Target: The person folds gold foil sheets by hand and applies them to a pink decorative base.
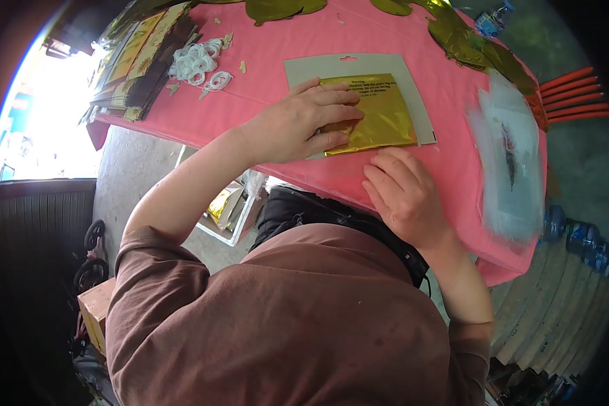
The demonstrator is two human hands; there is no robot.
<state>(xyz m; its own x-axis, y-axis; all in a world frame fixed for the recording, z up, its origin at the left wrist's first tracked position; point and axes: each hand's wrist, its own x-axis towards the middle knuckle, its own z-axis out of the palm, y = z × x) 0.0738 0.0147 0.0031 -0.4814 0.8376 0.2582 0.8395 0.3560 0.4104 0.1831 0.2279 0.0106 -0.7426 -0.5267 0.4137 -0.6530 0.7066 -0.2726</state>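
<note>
A flat gold foil packet [386, 116] with printed warning text lies on a grey-beige card [413, 84] that has a hanging slot at its top. My left hand [311, 118] rests on the packet's left part, its fingers spread over the foil. Just below the packet's lower right edge is my right hand [402, 189], fingers bent and close together; whether anything is between them is hidden. Both packet and card lie on the pink tablecloth [250, 98].
Stacked printed cards [139, 64] stand at the upper left, beside white ribbon coils [196, 62]. Clear plastic bags [511, 155] lie at the right edge. Gold foil shapes [460, 44] line the far side. A white bin [235, 233] sits below the table.
</note>
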